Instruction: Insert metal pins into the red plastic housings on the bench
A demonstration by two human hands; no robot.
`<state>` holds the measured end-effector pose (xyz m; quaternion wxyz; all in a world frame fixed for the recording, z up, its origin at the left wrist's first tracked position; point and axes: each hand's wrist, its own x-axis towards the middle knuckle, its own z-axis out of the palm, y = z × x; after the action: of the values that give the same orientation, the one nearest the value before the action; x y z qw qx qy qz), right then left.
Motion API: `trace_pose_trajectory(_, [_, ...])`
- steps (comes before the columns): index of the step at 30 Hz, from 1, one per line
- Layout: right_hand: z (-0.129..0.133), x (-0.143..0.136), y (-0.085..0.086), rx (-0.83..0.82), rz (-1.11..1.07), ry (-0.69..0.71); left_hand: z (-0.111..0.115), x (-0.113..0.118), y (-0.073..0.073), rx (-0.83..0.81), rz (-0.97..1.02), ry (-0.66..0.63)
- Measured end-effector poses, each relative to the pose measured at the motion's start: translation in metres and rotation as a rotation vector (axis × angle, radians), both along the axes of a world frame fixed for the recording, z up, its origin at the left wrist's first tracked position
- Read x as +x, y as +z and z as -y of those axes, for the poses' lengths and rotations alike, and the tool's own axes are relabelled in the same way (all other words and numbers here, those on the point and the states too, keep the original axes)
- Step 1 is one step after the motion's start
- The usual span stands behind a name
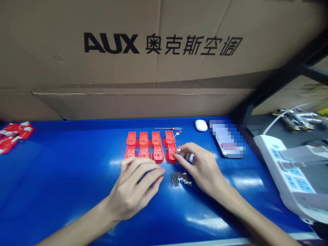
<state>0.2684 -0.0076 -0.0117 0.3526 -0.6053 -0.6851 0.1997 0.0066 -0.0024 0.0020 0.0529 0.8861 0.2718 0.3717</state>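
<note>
Red plastic housings [155, 138] stand in two short rows on the blue table, several in all. At the front right housing [171, 153], my right hand [201, 164] pinches a small metal pin with a whitish head [178, 149] between thumb and forefinger. A similar thin pin [176, 134] with a red-and-white end leans out of the back right housing. My left hand [137, 188] is over the near edge of the front row, fingers loosely spread and nothing seen in them. Between the hands lies a pile of metal pins [175, 178], some white-headed.
Behind the housings lies a thin screwdriver [176, 128]. A white rounded case [201, 125] and a phone [228, 140] are at the back right. A white power strip [294, 177] stands far right. Red-and-white pieces [15, 135] lie far left. A large cardboard box [153, 68] forms the back.
</note>
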Motion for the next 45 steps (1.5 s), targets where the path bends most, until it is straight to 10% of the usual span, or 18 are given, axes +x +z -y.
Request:
trace_pose_trajectory(7, [0.026, 0.004, 0.028, 0.209, 0.049, 0.063, 0.003, -0.005, -0.002, -0.060, 0.140, -0.024])
trace_pose_trajectory(13, [0.036, -0.013, 0.068, 0.202, 0.106, 0.508, 0.006, -0.015, -0.003, -0.202, 0.162, -0.169])
trace_pose_trajectory(27, [0.018, -0.019, 0.023, 0.029, -0.024, 0.687, 0.005, -0.012, -0.003, -0.365, 0.126, -0.197])
trace_pose_trajectory(45, [0.020, -0.022, 0.042, -0.044, -0.125, 0.714, 0.003, -0.007, -0.007, -0.644, 0.105, -0.267])
